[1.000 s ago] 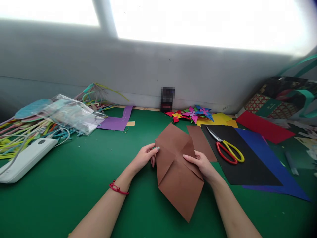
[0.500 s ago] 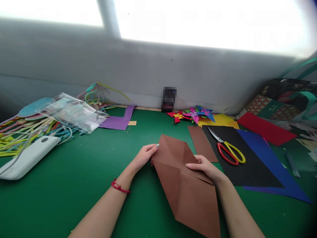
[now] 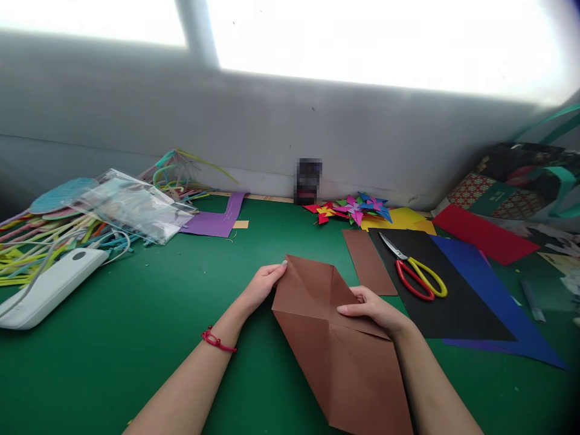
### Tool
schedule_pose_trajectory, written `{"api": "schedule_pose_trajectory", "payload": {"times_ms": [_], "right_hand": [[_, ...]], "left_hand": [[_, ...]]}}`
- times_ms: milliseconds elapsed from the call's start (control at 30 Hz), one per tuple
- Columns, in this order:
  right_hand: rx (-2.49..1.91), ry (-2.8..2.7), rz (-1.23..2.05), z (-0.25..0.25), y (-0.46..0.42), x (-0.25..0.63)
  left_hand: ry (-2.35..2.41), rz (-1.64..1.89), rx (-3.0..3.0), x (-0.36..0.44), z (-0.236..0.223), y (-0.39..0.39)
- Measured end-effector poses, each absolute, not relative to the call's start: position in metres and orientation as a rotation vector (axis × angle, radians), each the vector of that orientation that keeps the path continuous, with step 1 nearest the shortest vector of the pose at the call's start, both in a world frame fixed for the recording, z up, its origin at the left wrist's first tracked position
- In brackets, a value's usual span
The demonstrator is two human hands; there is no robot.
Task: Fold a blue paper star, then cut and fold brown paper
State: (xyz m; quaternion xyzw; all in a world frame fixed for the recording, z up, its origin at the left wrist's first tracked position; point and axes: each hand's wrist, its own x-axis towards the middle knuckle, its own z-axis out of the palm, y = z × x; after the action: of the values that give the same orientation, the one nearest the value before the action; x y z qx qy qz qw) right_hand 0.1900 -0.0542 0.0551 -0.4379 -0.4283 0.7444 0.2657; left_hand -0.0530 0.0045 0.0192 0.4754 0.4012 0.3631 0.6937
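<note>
A creased sheet of brown paper [image 3: 303,329] is held up over the green table, its near end reaching the bottom edge of the view. My left hand [image 3: 263,285] pinches its far left corner between thumb and fingers. On the other side, my right hand [image 3: 371,309] grips the right edge, thumb on top and the other fingers partly hidden behind the paper. Crossing folds meet near the right thumb, and a folded flap shows just below it. A brown paper strip [image 3: 368,263] lies flat beyond my right hand.
Scissors [image 3: 419,278] with red and yellow handles lie on black paper [image 3: 466,308], over blue paper [image 3: 521,326]. Folded paper stars [image 3: 353,208] sit at the back. To the left are a white power strip [image 3: 54,290], a plastic bag [image 3: 136,208] and purple paper [image 3: 211,223].
The brown paper has turned, its near end swinging right and toward me, its far corner moving left. My left hand has slid to that corner; my right hand still grips the right edge.
</note>
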Motion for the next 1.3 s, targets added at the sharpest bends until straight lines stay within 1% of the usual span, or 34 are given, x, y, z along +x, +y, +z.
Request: {"api": "schedule_pose_trajectory", "payload": {"times_ms": [133,300,400,633,867,1033,1133,1300], "right_hand": [[-1.136,-1.017,1.939,0.049,-0.052,0.19],[-1.178,-0.773,1.448,0.026,-0.036,0.189],[-1.238,-0.744,1.307,0.019,-0.03,0.187],[-1.197,-0.812,1.401,0.025,-0.034,0.185],[-1.254,-0.786,1.255,0.018,-0.026,0.202],[-1.271,-0.824,1.266,0.014,-0.026,0.2],[-1.305,-0.82,1.221,0.013,-0.026,0.2],[-1.341,-0.853,1.236,0.012,-0.027,0.204]], "left_hand": [[0.8,0.812,1.017,-0.056,0.016,0.01],[0.762,0.788,1.044,-0.057,0.011,0.014],[0.802,0.773,1.107,-0.054,0.012,0.012],[0.849,0.818,1.256,-0.052,0.017,0.009],[0.894,0.899,1.261,-0.054,0.015,0.012],[0.96,1.013,1.21,-0.055,0.014,0.013],[0.983,0.964,1.233,-0.056,0.015,0.013],[1.011,0.921,1.244,-0.057,0.016,0.012]]}}
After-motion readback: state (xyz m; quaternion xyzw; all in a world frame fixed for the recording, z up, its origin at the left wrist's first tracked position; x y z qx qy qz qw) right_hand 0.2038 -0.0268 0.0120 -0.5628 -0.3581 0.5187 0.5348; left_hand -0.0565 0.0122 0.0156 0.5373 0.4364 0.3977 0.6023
